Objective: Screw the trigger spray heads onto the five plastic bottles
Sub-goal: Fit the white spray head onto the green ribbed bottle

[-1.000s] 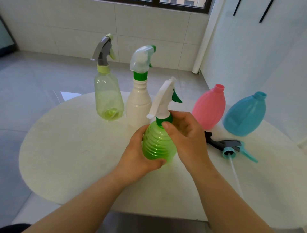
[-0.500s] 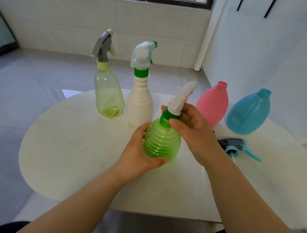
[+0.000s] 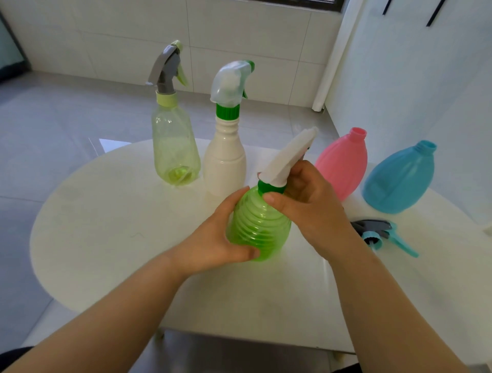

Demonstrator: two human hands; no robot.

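Ribbed green bottle (image 3: 259, 226), head (image 3: 288, 158) seemingly tilted

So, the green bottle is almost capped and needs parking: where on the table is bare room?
The widest bare stretch of table lies left of the left hand gripping the green bottle, in front of the clear bottle. Another lies nearer, between the forearms. The right is crowded: pink bottle, blue bottle and the loose spray head sit by the right hand.

Soft, cool daylight reaches me from the window (image 3: 300, 3) at the top, bright and even. A white glare patch lies on the floor (image 3: 111, 145), the green bottle (image 3: 259, 226) glows through, shadows on the desk (image 3: 106, 226) are faint, and the tiled wall (image 3: 239, 40) bows toward the edges.
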